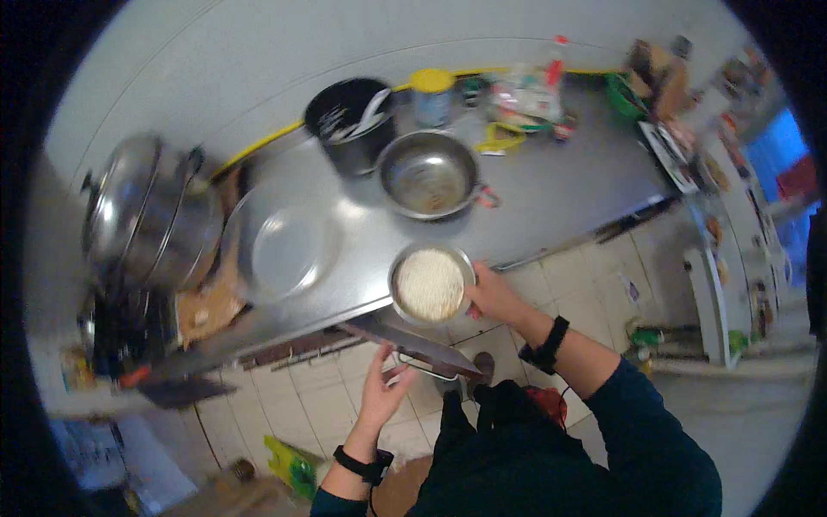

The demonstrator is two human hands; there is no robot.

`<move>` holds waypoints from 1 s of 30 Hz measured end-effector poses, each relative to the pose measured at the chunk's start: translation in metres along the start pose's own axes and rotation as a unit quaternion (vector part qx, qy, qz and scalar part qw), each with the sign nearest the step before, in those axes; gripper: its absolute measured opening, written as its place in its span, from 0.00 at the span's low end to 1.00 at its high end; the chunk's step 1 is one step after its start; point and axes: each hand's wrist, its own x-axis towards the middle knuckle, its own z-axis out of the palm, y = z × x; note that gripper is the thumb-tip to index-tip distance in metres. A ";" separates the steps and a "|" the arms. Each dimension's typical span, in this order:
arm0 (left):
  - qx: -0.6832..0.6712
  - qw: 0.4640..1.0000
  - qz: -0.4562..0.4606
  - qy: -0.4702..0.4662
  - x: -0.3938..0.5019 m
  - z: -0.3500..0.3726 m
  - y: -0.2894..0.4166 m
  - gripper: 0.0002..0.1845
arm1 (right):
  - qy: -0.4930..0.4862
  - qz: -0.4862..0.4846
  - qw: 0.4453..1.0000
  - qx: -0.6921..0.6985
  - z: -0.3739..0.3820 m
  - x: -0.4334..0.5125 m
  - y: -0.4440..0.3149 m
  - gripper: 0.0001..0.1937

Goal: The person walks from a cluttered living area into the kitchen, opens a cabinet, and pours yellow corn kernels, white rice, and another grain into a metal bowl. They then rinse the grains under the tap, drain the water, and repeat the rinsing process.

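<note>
My right hand [492, 294] grips the rim of a small metal bowl [393, 284] at the counter's front edge. Uncooked white grain, which looks like rice [429, 284], fills much of that bowl. Just behind it on the steel counter stands a wider metal basin [428, 174] with a wet-looking bottom. My left hand [387, 388] is in front of the counter with its fingers apart, holding nothing, close to the metal handle [426, 368] of a cabinet door [426, 346] that stands ajar. Whether the fingers touch the handle, I cannot tell.
A large clear bowl [287, 249] stands left of the basin, with a steel steamer pot [152, 213] beyond. Behind are a black bucket [352, 148] holding a white scoop [373, 110], a yellow-lidded container [431, 97] and yellow scissors or tape [502, 137]. Shelves [711, 284] stand at right.
</note>
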 end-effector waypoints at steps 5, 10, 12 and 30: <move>-0.210 0.959 -0.062 -0.182 0.032 0.062 0.098 0.46 | 0.081 -0.021 0.996 0.031 -0.079 -0.123 -0.004 0.15; -0.093 0.949 -0.109 -0.281 0.081 0.188 0.165 0.28 | 0.194 -0.013 0.981 0.020 -0.169 -0.203 0.009 0.16; -0.079 0.941 -0.103 -0.313 0.099 0.240 0.185 0.24 | 0.244 -0.013 0.969 0.048 -0.200 -0.222 0.023 0.17; -0.018 0.891 -0.118 -0.438 0.247 0.740 0.304 0.18 | 0.580 -0.087 0.744 0.320 -0.572 -0.384 0.189 0.17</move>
